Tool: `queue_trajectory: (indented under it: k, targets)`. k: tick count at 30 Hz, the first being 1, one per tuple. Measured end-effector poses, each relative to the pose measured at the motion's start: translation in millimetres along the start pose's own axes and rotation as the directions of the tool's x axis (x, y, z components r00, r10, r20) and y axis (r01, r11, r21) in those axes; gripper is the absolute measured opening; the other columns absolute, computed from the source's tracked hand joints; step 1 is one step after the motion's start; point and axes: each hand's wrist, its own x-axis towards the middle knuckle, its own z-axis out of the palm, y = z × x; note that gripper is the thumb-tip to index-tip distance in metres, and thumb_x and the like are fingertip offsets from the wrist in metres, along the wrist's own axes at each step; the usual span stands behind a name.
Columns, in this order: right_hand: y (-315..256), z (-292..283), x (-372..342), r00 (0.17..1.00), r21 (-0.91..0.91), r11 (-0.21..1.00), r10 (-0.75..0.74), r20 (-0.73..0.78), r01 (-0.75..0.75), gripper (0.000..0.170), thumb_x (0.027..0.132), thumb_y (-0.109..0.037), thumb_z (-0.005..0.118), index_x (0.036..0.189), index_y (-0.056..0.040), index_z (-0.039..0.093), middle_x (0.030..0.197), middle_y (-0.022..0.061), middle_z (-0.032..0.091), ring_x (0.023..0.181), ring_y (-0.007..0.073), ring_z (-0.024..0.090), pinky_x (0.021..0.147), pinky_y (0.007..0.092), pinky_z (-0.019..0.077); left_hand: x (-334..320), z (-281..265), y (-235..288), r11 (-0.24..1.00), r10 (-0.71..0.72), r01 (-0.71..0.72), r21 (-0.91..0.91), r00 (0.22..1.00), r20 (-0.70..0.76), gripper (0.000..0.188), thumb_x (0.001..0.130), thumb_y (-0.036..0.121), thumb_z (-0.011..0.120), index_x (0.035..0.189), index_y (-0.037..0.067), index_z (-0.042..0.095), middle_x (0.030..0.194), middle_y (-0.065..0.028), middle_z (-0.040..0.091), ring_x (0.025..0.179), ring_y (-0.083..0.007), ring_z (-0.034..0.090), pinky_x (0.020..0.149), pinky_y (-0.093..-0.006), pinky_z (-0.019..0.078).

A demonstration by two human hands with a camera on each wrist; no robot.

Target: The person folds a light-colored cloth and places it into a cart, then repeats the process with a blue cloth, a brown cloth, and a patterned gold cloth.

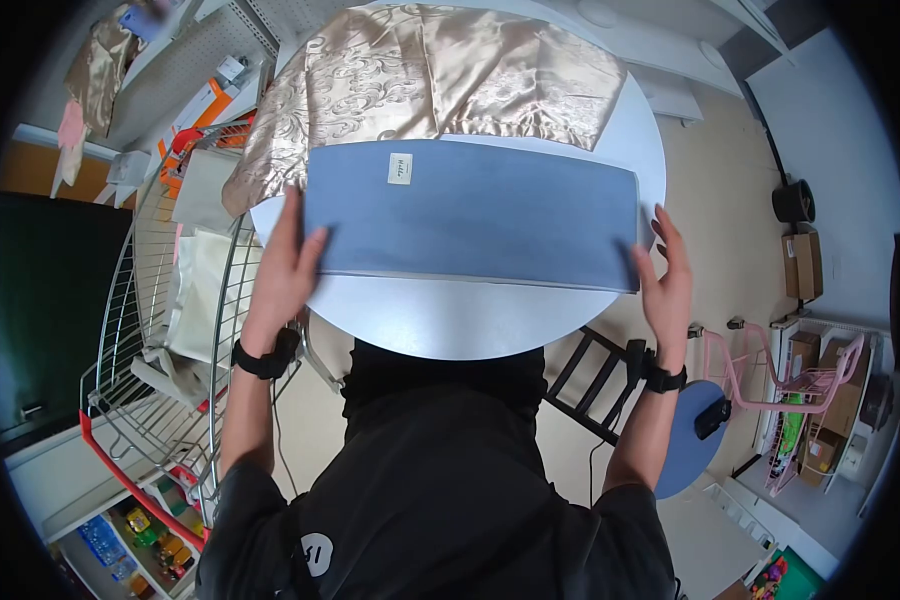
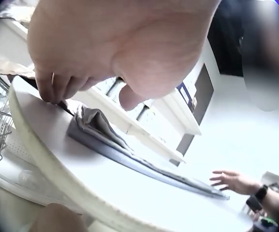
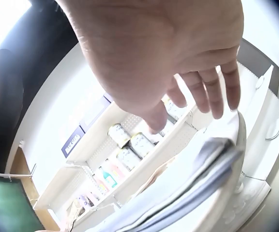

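Observation:
A blue cloth point(image 1: 490, 215), folded into a long flat rectangle, lies on the round white table point(image 1: 460, 325) with a small pale label point(image 1: 400, 169) at its upper left. Grey folded layers show at its end in the left wrist view. My left hand point(image 1: 288, 268) is at the cloth's left end, thumb by its edge and fingers extended. At the opposite end my right hand point(image 1: 667, 285) has its fingers spread, the thumb close to the corner. Neither hand grips anything. Behind the blue cloth, shiny gold-beige satin fabric point(image 1: 450, 70) covers the table's far part and hangs over the left side.
A wire shopping cart point(image 1: 225, 300) holding pale fabrics stands close on the left. To the right are a black stool frame point(image 1: 595, 385), a round blue seat point(image 1: 692, 450) and a pink rack point(image 1: 770, 380). Shelves with cans point(image 3: 129, 145) line the far wall.

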Motion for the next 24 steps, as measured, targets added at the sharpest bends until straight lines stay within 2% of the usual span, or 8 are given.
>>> queue_trajectory:
  k: [1, 2, 5, 14, 16, 20, 21, 24]
  targets:
    - [7, -1, 6, 0.998, -0.005, 1.000, 0.027, -0.060, -0.027, 0.065, 0.102, -0.020, 0.076, 0.161, -0.0054, 0.052, 0.146, 0.0197, 0.069, 0.128, 0.0290, 0.070, 0.103, 0.0432, 0.0569, 0, 1, -5, 0.978, -0.069, 0.055, -0.202, 0.996, -0.064, 0.076, 0.112, 0.037, 0.061, 0.171, -0.001, 0.030, 0.173, -0.0235, 0.040, 0.160, -0.0366, 0.039, 0.128, -0.0476, 0.0348]
    - [10, -2, 10, 0.996, 0.049, 0.996, 0.082, -0.039, -0.080, 0.065, 0.102, -0.020, 0.077, 0.161, -0.0053, 0.052, 0.145, 0.0199, 0.069, 0.125, 0.0275, 0.070, 0.099, 0.0418, 0.0582, -1, 3, -16, 0.945, -0.139, 0.089, -0.316, 0.980, -0.139, 0.073, 0.111, 0.034, 0.065, 0.169, -0.001, 0.036, 0.166, -0.0203, 0.052, 0.148, -0.0289, 0.054, 0.115, -0.0420, 0.0488]
    - [25, -5, 23, 0.986, 0.175, 0.970, 0.165, 0.017, -0.166, 0.067, 0.101, -0.021, 0.079, 0.161, -0.0051, 0.052, 0.140, 0.0200, 0.071, 0.118, 0.0214, 0.072, 0.084, 0.0344, 0.0614, 9, -22, -12, 0.762, -0.373, 0.325, -0.561, 0.927, 0.031, 0.078, 0.107, 0.040, 0.071, 0.168, 0.002, 0.039, 0.160, -0.0136, 0.058, 0.132, -0.0196, 0.064, 0.097, -0.0334, 0.0560]
    - [17, -1, 87, 0.993, -0.029, 0.999, 0.026, 0.116, -0.023, 0.075, 0.095, -0.033, 0.085, 0.159, -0.0083, 0.055, 0.140, 0.0212, 0.071, 0.119, 0.0317, 0.072, 0.097, 0.0441, 0.0586, 48, -46, -11, 0.753, -0.399, 0.524, -0.397, 0.844, 0.358, 0.069, 0.103, 0.051, 0.074, 0.153, 0.006, 0.060, 0.107, 0.0042, 0.069, 0.089, -0.0037, 0.062, 0.065, -0.0238, 0.0378]
    - [25, -5, 114, 0.975, -0.019, 1.000, 0.016, 0.222, -0.012, 0.074, 0.094, -0.032, 0.085, 0.159, -0.0093, 0.056, 0.140, 0.0212, 0.071, 0.120, 0.0314, 0.072, 0.097, 0.0436, 0.0585, 61, -54, -4, 0.770, -0.400, 0.536, -0.347, 0.828, 0.392, 0.058, 0.102, 0.057, 0.073, 0.134, 0.008, 0.070, 0.093, 0.0084, 0.064, 0.081, -0.0012, 0.056, 0.062, -0.0214, 0.0327]
    - [42, -1, 151, 0.906, -0.001, 1.000, -0.008, 0.424, 0.009, 0.065, 0.089, -0.018, 0.090, 0.148, -0.0082, 0.066, 0.109, 0.0060, 0.070, 0.096, 0.0183, 0.064, 0.092, 0.0334, 0.0550, 89, -48, -15, 0.774, -0.366, 0.532, -0.343, 0.818, 0.443, 0.050, 0.102, 0.062, 0.071, 0.103, 0.011, 0.072, 0.083, 0.0077, 0.061, 0.071, -0.0036, 0.051, 0.060, -0.0223, 0.0336]
    - [47, 1, 158, 0.873, 0.030, 0.997, 0.044, 0.486, -0.067, 0.054, 0.085, -0.012, 0.092, 0.136, -0.0066, 0.072, 0.102, -0.0010, 0.062, 0.090, 0.0125, 0.056, 0.086, 0.0291, 0.0513, 96, -46, -18, 0.772, -0.361, 0.539, -0.336, 0.807, 0.467, 0.051, 0.102, 0.063, 0.071, 0.097, 0.012, 0.071, 0.081, 0.0075, 0.061, 0.069, -0.0040, 0.050, 0.059, -0.0226, 0.0339]
    - [49, 0, 171, 0.816, -0.017, 0.996, 0.080, 0.573, -0.086, 0.041, 0.084, -0.011, 0.093, 0.121, -0.0066, 0.074, 0.098, -0.0032, 0.063, 0.088, 0.0099, 0.057, 0.080, 0.0272, 0.0484, 113, -45, -11, 0.802, -0.321, 0.512, -0.307, 0.804, 0.501, 0.053, 0.101, 0.066, 0.071, 0.089, 0.014, 0.067, 0.074, 0.0074, 0.058, 0.065, -0.0047, 0.049, 0.056, -0.0239, 0.0344]
